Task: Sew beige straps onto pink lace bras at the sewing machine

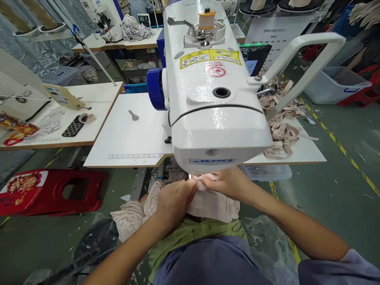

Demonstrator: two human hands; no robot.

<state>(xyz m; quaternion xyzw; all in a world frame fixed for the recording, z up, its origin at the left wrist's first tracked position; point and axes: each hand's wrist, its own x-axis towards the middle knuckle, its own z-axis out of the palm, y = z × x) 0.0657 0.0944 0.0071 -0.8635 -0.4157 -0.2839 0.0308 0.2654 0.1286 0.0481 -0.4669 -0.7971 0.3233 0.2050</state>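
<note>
Close below the front of a white sewing machine [219,130], both hands grip a pale pink lace-trimmed garment piece [210,204]. My left hand [177,200] is closed on its upper edge, with the fingertips curled inward. Just to the right, my right hand [227,183] pinches the same edge, thumb on top. The fabric hangs down over my lap, and more lace [130,217] spreads to the left. The machine head hides the needle area and part of the fingertips.
Beige straps [282,136] lie heaped on the table right of the machine. A small grey tool [133,115] rests on the white table [124,134] at left. A red stool [80,190] stands on the floor at left, and a clear plastic tray [267,172] sits under the table edge.
</note>
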